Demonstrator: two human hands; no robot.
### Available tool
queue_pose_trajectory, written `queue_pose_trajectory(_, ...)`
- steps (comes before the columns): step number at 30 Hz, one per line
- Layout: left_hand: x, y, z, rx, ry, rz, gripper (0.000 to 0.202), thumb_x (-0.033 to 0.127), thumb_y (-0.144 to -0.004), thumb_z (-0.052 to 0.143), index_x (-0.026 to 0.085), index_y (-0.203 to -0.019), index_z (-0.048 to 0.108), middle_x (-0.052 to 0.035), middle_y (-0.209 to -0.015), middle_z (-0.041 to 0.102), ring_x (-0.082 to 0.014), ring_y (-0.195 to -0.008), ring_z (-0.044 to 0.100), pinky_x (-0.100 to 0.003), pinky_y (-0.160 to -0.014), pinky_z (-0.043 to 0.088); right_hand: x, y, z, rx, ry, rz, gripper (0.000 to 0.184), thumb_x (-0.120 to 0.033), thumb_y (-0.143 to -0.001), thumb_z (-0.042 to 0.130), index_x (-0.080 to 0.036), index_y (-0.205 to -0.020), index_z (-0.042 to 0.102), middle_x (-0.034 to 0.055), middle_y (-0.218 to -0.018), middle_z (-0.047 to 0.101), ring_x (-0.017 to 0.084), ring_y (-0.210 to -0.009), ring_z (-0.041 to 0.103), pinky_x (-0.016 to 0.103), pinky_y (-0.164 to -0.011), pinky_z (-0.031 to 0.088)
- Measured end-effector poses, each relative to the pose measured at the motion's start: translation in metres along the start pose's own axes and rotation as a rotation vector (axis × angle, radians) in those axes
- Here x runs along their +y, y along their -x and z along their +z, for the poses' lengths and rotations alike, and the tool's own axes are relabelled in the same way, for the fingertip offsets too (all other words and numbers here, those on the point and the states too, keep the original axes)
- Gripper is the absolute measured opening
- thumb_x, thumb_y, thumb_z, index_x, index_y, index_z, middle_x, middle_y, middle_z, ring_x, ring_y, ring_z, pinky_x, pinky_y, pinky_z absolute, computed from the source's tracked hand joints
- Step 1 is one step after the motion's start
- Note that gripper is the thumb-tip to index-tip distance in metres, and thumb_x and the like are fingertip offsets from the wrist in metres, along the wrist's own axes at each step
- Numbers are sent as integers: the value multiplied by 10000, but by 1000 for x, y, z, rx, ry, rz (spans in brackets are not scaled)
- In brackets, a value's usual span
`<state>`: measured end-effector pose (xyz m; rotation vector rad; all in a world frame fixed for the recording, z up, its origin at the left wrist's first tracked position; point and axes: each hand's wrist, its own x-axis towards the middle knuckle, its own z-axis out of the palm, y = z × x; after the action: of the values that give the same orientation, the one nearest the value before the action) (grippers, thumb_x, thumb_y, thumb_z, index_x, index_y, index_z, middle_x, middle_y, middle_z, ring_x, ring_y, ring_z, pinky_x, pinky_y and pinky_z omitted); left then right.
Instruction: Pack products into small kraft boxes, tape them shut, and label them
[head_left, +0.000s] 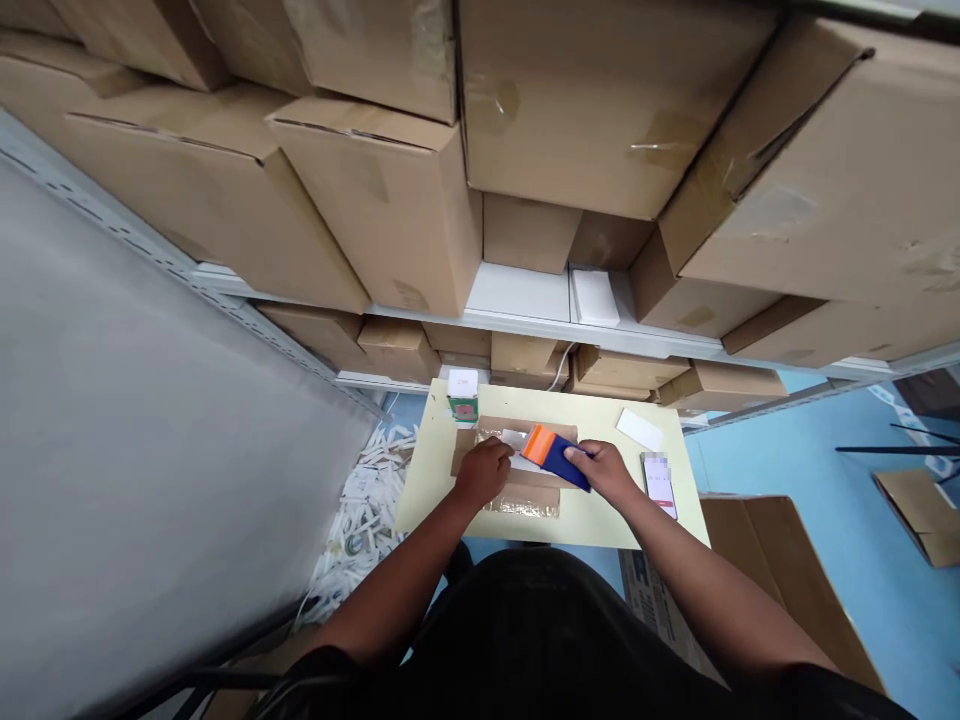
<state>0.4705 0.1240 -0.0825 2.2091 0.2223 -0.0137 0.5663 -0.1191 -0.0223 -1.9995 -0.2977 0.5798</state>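
Observation:
A flat dark-blue packet with an orange end (556, 456) is gripped in my right hand (600, 468), thumb on top, and is tilted over a flat brown cardboard piece (540, 492). My left hand (484, 472) is closed at the left side of that cardboard, near the packet's orange end. Whatever its fingers pinch is too small to make out. Between the hands, white paper-like pieces (514, 439) lie on the cardboard. Clear packing tape or film (525, 507) shines along the cardboard's front.
The small pale-yellow table (427, 500) also bears a white and green box (463, 395), a white card (639, 429) and a phone (659, 485). Shelves packed with cardboard boxes (555, 110) overhang it. White paper scraps (360, 510) cover the floor at left.

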Motion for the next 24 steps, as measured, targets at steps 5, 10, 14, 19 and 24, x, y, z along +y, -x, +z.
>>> queue_pose_trajectory(5, 1, -4, -19, -2, 604, -257, 543, 570, -982, 377, 173, -964, 747, -63, -904, 755, -236, -865, 684, -367, -811, 534, 1, -21, 30, -92, 134, -52, 554, -653, -813, 665, -216, -532, 472, -50, -507, 356, 117, -512, 359, 256, -501, 253)
queue_pose_trajectory(10, -8, -6, -12, 71, 599, -288, 330, 488, -863, 585, 181, -840, 705, -27, -818, 736, -200, -774, 658, -302, -726, 493, -2, -23, 37, -103, 236, -49, 583, -712, -812, 619, -215, -535, 493, -45, -513, 393, 121, -518, 391, 259, -510, 279)
queue_pose_trajectory(14, -16, -6, -3, 162, 549, -314, 337, 492, -879, 559, 192, -860, 713, -26, -813, 736, -203, -788, 664, -290, -714, 486, -11, -26, 36, -116, 338, -9, 582, -722, -822, 597, -217, -541, 519, -39, -503, 429, 131, -522, 426, 268, -516, 294)
queue_pose_trajectory(19, -43, 0, -23, 365, 541, -462, 283, 425, -860, 552, 184, -864, 702, -9, -707, 679, -178, -672, 619, -277, -645, 451, -14, -34, 24, -131, 455, 12, 590, -726, -831, 593, -220, -533, 537, -23, -497, 503, 144, -528, 486, 278, -530, 318)
queue_pose_trajectory(24, -75, 3, -48, 415, 377, -447, 310, 435, -905, 506, 190, -868, 692, -7, -729, 688, -165, -665, 612, -270, -645, 449, -15, -37, 17, -127, 542, 19, 596, -740, -846, 565, -222, -552, 572, -10, -508, 548, 154, -540, 525, 285, -546, 322)
